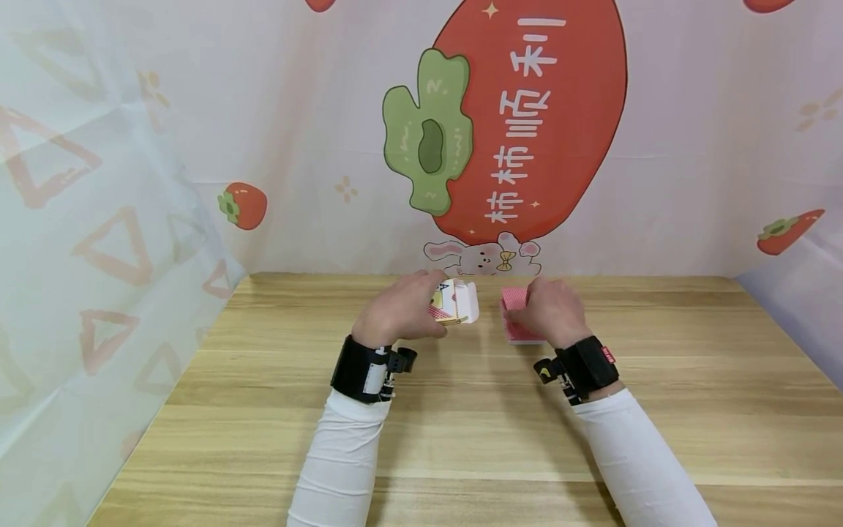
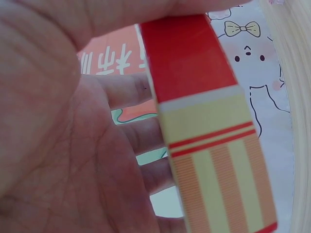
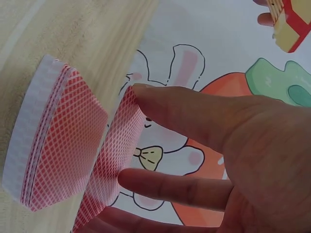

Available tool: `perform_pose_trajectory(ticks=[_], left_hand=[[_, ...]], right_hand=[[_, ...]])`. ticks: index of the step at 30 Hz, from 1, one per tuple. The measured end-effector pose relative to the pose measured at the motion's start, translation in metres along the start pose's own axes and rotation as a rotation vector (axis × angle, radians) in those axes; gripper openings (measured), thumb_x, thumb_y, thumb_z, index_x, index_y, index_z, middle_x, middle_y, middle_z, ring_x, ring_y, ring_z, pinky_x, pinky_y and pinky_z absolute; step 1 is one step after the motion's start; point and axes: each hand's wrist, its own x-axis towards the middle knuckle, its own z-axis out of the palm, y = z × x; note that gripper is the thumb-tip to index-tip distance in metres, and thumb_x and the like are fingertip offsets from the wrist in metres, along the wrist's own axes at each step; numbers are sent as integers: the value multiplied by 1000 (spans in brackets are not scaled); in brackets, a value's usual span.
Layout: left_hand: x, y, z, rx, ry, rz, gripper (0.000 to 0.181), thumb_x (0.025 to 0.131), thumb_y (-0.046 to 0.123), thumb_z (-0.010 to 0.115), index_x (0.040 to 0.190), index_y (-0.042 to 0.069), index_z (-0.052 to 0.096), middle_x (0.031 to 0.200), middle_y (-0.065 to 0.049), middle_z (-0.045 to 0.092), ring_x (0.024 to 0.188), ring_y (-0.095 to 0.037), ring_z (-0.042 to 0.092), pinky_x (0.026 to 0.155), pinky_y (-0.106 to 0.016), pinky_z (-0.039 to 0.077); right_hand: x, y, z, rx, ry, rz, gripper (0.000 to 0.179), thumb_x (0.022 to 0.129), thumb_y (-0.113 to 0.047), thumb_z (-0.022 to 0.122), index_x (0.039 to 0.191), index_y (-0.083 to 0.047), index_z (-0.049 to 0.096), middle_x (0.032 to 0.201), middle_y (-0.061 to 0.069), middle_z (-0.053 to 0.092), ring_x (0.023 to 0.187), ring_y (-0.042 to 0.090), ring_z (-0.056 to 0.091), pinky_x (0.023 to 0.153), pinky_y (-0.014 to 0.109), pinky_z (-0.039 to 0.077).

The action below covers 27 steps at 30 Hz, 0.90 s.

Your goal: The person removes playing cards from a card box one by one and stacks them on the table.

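Observation:
My left hand [image 1: 400, 307] grips a playing card box [image 1: 456, 301] between thumb and fingers, held over the back of the table. Its white flap stands open on the side toward my right hand. In the left wrist view the card box [image 2: 209, 121] shows a red band and cream and orange stripes. To the right, my right hand [image 1: 558, 311] pinches some playing cards [image 3: 114, 155] with red checked backs, thumb at one end and fingers along the edge. Beneath them, a stack of playing cards [image 3: 68, 141] with the same backs rests on the table.
The wooden table [image 1: 474, 439] ends at a printed cloth backdrop [image 1: 316, 132] just behind both hands. Another cloth hangs along the left side [image 1: 99, 219]. Both wrists carry black straps with small cameras.

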Motion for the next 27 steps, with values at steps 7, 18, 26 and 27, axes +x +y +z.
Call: perform_pose_trajectory(ticks=[7, 18, 26, 27], left_hand=[[0, 1, 1, -8, 1, 2, 70, 77, 17, 85, 139, 7, 52, 111, -7, 61, 100, -23, 55, 86, -35, 47], [0, 0, 1, -6, 2, 10, 70, 77, 17, 85, 138, 7, 53, 109, -6, 61, 99, -23, 55, 85, -34, 47], [1, 0, 1, -7, -6, 6, 70, 77, 19, 85, 138, 7, 52, 110, -6, 60, 99, -22, 55, 84, -34, 47], [1, 0, 1, -5, -6, 7, 70, 77, 20, 85, 138, 7, 52, 109, -6, 60, 99, -22, 55, 84, -34, 47]], right_hand=[[0, 0, 4, -24, -6, 29, 51, 81, -43, 81, 92, 2, 62, 75, 14, 59, 71, 30, 56, 55, 34, 42], [4, 1, 11, -53, -43, 45, 55, 82, -44, 80, 104, 5, 65, 79, 15, 61, 72, 31, 58, 55, 36, 45], [5, 0, 15, -63, -45, 49, 54, 83, -43, 79, 102, 5, 64, 78, 15, 60, 71, 30, 57, 53, 35, 46], [5, 0, 15, -62, -45, 49, 53, 84, -42, 79, 102, 5, 64, 78, 15, 59, 71, 30, 57, 53, 35, 46]])
